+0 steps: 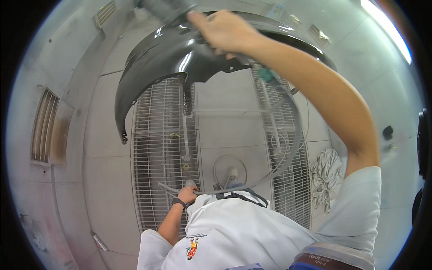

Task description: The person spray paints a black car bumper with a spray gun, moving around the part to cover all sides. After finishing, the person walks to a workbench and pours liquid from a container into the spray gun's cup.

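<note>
A glossy black car fender (150, 63) is propped in front of me, its wheel arch curving toward me. Over its upper edge, my right hand (227, 32) is wrapped round a spray gun (168, 9), which is blurred and partly cut off by the top of the picture. A grey air hose (294, 148) hangs from a green fitting (266, 74) below the gun's handle and loops back to my waist. There my left hand (187, 195), with a black band at the wrist, is closed round the hose.
Metal stand legs (185, 130) rise below the fender over slatted floor grates (155, 117). A crumpled grey cloth (327, 175) lies on the right. Walls with a vent (44, 126) close in on the left. A thin hose ring (230, 168) lies near my shoes.
</note>
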Demonstrator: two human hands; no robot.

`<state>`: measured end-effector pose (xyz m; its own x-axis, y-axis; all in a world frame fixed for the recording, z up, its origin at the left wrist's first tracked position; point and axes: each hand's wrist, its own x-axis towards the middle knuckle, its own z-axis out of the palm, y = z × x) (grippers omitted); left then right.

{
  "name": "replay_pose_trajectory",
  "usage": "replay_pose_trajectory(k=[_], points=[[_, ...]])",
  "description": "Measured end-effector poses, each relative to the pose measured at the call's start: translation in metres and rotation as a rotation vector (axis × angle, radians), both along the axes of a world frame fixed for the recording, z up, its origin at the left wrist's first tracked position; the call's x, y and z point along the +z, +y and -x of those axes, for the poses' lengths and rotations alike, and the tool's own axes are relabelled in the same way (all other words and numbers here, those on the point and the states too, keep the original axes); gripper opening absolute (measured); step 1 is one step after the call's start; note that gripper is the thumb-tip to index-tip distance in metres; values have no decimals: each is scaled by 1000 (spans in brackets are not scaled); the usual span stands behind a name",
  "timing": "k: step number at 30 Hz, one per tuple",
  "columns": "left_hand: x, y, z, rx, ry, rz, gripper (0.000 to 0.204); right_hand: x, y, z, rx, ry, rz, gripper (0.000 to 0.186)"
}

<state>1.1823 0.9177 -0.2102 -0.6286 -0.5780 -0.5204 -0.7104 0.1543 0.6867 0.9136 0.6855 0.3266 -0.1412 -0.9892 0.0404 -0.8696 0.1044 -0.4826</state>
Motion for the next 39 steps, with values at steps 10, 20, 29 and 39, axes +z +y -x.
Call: replay_pose_trajectory(k=[10, 20, 29, 39], points=[[-6, 30, -36, 164, -93, 51, 40, -72, -17, -84, 208, -340, -290, 72], [0, -11, 27, 56, -105, 19, 38, -26, 61, 183, -174, -647, 43, 73], [40, -32, 185, -188, -96, -44, 49, -8, 192, 470, -473, -738, 356, 65], [85, -24, 278, -296, -83, -52, 40, -62, 331, 693, -788, -898, 601, 63]])
